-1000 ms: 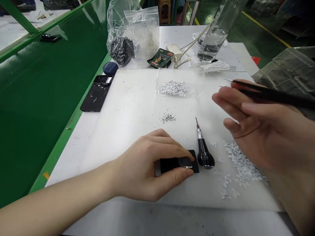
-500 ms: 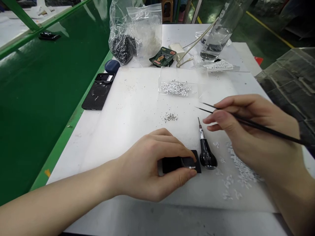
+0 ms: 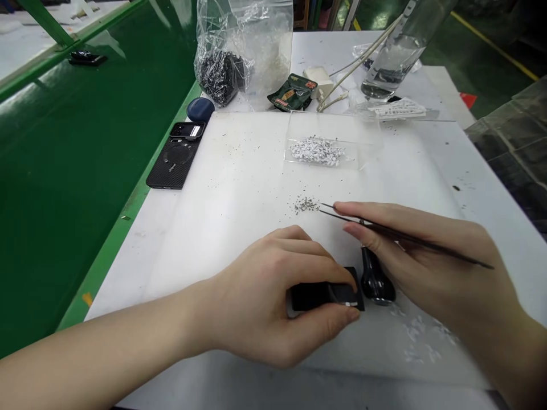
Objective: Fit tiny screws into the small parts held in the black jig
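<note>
Nothing is legible: the white label (image 3: 399,108) bears too-small print.

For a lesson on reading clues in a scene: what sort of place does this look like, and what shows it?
Probably an electronics repair or assembly workshop: a precision screwdriver, fine tweezers held in the right hand, and a small pile of tiny dark parts.

Left hand (image 3: 265,299) pinches; right hand (image 3: 431,267), seemingly pinching too, angles inward.
</note>
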`<state>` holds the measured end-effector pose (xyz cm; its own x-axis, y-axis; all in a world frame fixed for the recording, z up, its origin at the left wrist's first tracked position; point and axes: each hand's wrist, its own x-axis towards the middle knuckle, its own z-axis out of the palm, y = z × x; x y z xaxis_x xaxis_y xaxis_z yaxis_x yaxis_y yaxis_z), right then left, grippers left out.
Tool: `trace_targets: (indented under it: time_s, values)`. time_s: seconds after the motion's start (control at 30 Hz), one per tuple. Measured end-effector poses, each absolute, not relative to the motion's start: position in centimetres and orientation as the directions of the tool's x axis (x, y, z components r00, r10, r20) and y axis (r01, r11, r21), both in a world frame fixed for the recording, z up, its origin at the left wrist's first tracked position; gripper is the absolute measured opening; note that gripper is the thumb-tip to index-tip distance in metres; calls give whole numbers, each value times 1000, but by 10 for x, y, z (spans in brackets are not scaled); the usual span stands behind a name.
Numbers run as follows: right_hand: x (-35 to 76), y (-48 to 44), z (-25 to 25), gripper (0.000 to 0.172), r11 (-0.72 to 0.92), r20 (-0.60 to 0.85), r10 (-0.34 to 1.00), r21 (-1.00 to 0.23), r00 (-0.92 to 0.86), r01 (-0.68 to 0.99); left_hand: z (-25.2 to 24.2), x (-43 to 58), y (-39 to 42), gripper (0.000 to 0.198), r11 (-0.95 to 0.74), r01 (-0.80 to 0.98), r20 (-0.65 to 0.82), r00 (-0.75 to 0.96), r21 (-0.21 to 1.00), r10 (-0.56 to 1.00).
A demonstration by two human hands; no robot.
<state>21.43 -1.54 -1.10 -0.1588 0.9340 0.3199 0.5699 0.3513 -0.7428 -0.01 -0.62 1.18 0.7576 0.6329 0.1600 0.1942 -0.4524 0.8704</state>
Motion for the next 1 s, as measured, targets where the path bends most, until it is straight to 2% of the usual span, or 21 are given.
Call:
trace_targets:
  time_s: [0.1,1.0]
  values:
    - [215,-15,-13,31,363,289,932,-751,-219,552,12,0,-4,16,-451,185,159,766,873,623]
    - [222,-15,-12,25,387,307,922,-704,-237,595,10,1,-3,19,-482,143,214,763,865,610]
